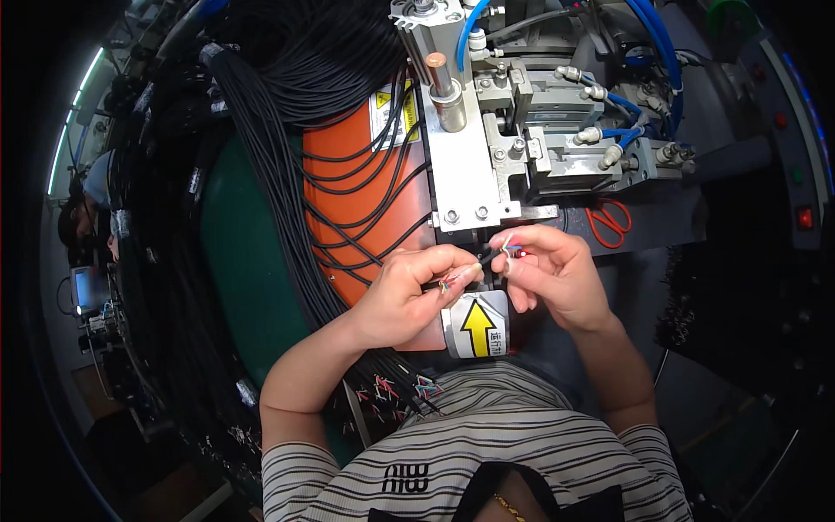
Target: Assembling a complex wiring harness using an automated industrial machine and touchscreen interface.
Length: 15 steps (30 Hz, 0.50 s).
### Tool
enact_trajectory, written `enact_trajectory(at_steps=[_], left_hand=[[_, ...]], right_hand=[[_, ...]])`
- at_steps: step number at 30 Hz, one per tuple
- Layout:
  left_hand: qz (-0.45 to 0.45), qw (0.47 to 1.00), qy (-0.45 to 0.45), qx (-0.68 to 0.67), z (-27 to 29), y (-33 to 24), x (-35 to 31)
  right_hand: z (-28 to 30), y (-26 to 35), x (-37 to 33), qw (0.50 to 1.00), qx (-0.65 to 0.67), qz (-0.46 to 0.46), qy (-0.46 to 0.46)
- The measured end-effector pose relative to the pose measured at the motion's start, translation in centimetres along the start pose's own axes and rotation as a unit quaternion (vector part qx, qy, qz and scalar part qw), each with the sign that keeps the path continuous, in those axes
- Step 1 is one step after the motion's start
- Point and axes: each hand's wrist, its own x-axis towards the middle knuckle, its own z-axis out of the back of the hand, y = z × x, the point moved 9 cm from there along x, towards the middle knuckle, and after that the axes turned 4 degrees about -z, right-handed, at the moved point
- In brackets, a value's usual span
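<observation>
My left hand [402,294] is closed around a black cable [489,259], pinching it between thumb and fingers close to its end. A second tuft of thin coloured wires [446,284] pokes out by the left thumb. From the cable's tip, white, blue and red inner wires [510,249] fan out between the thumb and index finger of my right hand [561,274], which is closed on them. The two hands almost meet just in front of the machine's metal plate [464,178].
Pneumatic cylinders with blue hoses [628,139] fill the back right. Red-handled scissors [609,223] lie beside the machine. A thick bundle of black cables [270,174] drapes over the orange surface [335,213] at left. Cable ends with coloured wires [391,387] hang near my waist. A yellow-arrow label [477,326] sits below my hands.
</observation>
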Motion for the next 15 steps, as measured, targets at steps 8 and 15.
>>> enact_trajectory(at_steps=[8, 15], left_hand=[[-0.222, 0.905, -0.071, 0.355, -1.7, -4.8, -0.4], [-0.194, 0.933, -0.079, 0.292, -1.2, -3.8, -0.6]], right_hand=[[-0.7, 0.6, 0.0, 0.979, -0.130, 0.159, -0.008], [-1.0, 1.2, -0.1, 0.998, 0.028, 0.064, -0.010]])
